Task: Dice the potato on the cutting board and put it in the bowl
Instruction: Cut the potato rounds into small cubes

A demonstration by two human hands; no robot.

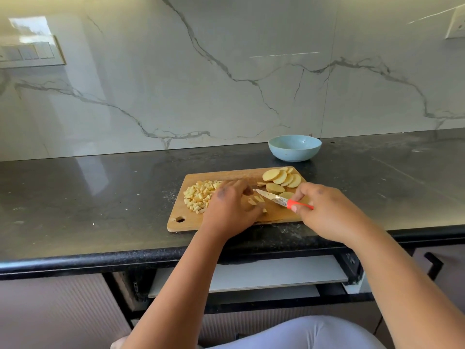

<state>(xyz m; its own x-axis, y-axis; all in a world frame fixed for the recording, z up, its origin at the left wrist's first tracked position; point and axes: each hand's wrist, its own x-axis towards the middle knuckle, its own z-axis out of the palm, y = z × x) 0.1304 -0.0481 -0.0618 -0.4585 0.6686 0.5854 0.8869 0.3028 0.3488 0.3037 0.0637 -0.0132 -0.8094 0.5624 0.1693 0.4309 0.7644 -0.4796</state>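
Board: a wooden board is laid on the black counter, its hanging hole at the near left corner.
Dice: a heap of small potato cubes is gathered on the left part of the board, just left of the left hand.
Slices: round potato slices are fanned over one another at the far right corner of the board; one more slice lies nearer, just beside the blade.
Left hand: it is laid over the middle of the board, fingers curled down onto a few potato strips, which are held in place beneath the fingertips.
Right hand: it is closed round the red handle of the knife, thumb and fingers wrapped on the handle.
Knife: the blade is pointed left and away, its tip close to the left fingers, over the board.
Bowl: a pale blue bowl is set on the counter behind the board, near the marble wall; no potato is seen in it.
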